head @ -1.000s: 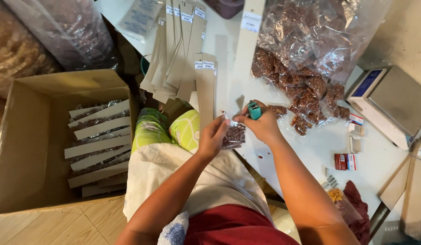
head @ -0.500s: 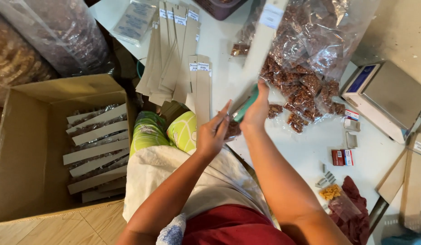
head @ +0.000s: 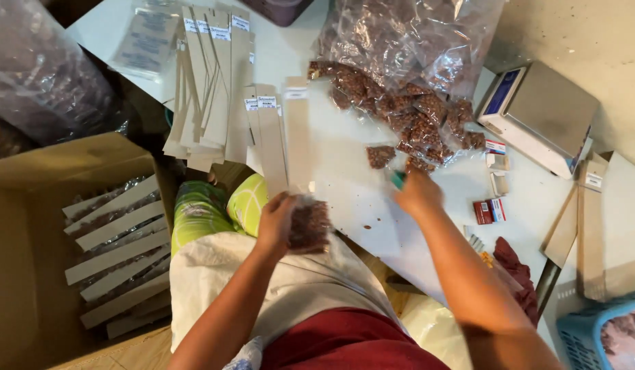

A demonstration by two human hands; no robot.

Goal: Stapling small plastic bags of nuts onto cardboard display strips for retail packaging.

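Head cam, mid-frame: left hand (head: 276,220) is closed around a small clear packet of brown nuts (head: 308,225) just off the white surface (head: 372,205) edge, right hand (head: 419,194) grips a teal stapler (head: 397,179) near the loose nut packets (head: 400,109)

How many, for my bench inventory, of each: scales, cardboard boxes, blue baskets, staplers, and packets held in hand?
Weighing scale: 1
Cardboard box: 1
Blue basket: 1
Teal stapler, in the right hand: 1
Packet, in the left hand: 1
Total: 5
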